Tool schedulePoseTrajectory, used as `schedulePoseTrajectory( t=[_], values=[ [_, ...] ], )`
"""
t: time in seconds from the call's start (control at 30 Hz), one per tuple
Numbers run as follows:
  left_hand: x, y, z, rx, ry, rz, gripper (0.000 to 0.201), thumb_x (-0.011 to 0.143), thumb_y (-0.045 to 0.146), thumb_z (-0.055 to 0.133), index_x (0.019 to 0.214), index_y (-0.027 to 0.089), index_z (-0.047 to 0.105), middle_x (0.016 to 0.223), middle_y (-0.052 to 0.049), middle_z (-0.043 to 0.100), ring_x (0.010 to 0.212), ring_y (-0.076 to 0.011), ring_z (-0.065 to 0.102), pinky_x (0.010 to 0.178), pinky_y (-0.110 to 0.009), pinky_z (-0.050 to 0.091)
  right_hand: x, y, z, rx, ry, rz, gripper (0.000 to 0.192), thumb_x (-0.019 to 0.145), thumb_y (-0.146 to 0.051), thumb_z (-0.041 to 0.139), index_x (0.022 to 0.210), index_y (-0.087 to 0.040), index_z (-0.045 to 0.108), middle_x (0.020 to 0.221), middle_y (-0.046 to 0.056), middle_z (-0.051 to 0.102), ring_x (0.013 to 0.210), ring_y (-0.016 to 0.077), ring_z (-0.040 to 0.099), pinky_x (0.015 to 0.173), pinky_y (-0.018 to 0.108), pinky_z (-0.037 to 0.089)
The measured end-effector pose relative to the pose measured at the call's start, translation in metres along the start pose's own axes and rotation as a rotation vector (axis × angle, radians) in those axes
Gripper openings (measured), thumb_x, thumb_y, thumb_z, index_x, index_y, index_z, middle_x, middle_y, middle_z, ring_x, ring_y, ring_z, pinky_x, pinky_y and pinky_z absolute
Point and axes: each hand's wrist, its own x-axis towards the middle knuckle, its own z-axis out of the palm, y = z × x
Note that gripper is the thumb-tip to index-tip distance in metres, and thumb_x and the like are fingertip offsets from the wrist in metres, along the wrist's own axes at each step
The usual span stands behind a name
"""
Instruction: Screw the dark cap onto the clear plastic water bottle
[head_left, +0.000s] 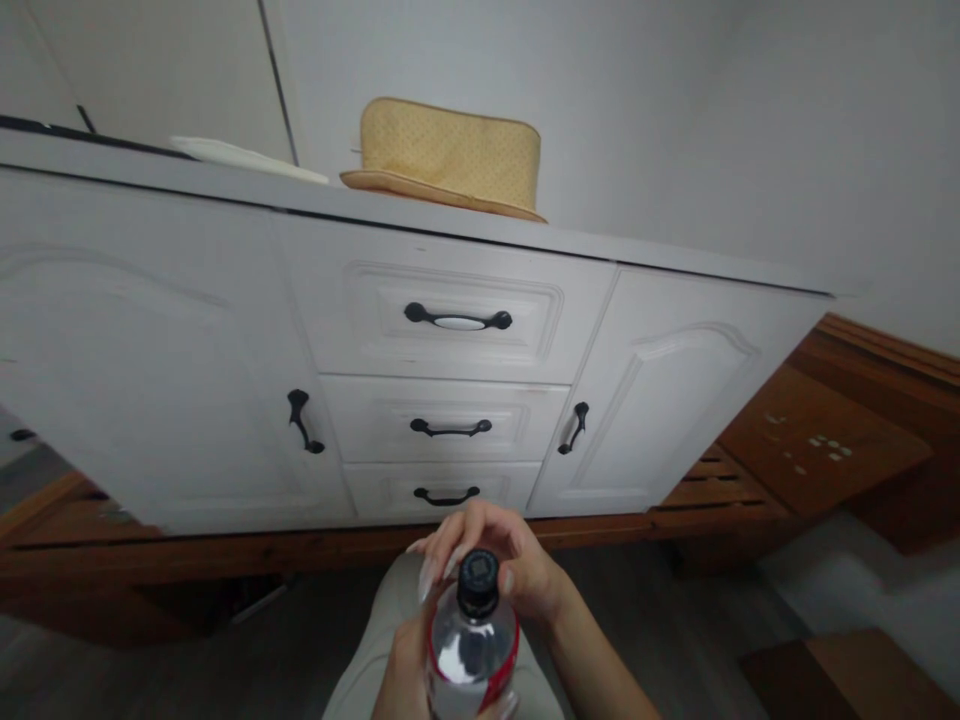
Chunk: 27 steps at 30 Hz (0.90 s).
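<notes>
A clear plastic bottle [471, 650] with a red label and a black cap [478, 578] stands upright at the bottom centre of the head view. My left hand [401, 668] grips its body from the left, low in the frame. My right hand [491, 552] curls over the top, fingertips closed around the black cap. Both hands are held over my lap, in front of a white cabinet [375, 350].
The white cabinet has three drawers with black handles [457, 319] and a door on each side. On top lie a yellow straw hat [448, 155] and a white plate [247, 158]. Wooden furniture [817, 440] stands at the right; the floor is grey.
</notes>
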Motion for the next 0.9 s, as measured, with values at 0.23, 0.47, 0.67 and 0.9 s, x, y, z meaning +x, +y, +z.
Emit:
schedulePoseTrajectory(
  t=[0.23, 0.47, 0.67, 0.9],
  values=[
    [0.009, -0.006, -0.003, 0.061, -0.035, 0.059, 0.051, 0.059, 0.038, 0.079, 0.107, 0.023, 0.069, 0.094, -0.003, 0.08, 0.082, -0.0248, 0.076, 0.077, -0.033, 0.065, -0.004, -0.021, 0.009, -0.105, -0.029, 0.185, 0.034, 0.079, -0.041, 0.075, 0.096, -0.023, 0.051, 0.103, 0.015, 0.08, 0.108, 0.0272, 0.073, 0.118, 0.059, 0.028],
    [0.008, -0.02, -0.012, 0.303, -0.09, 0.102, 0.052, 0.067, 0.036, 0.077, 0.114, 0.021, 0.061, 0.102, -0.005, 0.079, 0.087, -0.0214, 0.077, 0.079, -0.028, 0.065, -0.008, -0.037, 0.007, -0.25, -0.035, 0.204, 0.049, 0.084, -0.032, 0.072, 0.132, -0.026, 0.062, 0.135, 0.012, 0.067, 0.13, 0.0269, 0.06, 0.12, 0.053, 0.03],
    [0.007, -0.02, -0.012, 0.289, -0.031, 0.02, 0.052, 0.063, 0.042, 0.074, 0.106, 0.014, 0.064, 0.11, -0.016, 0.078, 0.1, -0.0295, 0.075, 0.088, -0.035, 0.064, -0.005, -0.039, 0.014, -0.763, 0.08, 0.164, 0.039, 0.065, -0.035, 0.088, 0.102, -0.028, 0.077, 0.11, 0.006, 0.08, 0.112, 0.0245, 0.07, 0.126, 0.056, 0.014],
    [0.014, 0.0, -0.003, 0.012, -0.006, -0.145, 0.04, 0.057, 0.038, 0.073, 0.09, 0.016, 0.069, 0.082, -0.008, 0.078, 0.075, -0.0258, 0.074, 0.07, -0.034, 0.063, -0.003, -0.042, 0.037, -0.795, 0.101, 0.187, 0.022, 0.089, -0.038, 0.067, 0.106, -0.028, 0.074, 0.121, 0.005, 0.076, 0.119, 0.0213, 0.067, 0.126, 0.054, 0.014]
  ],
)
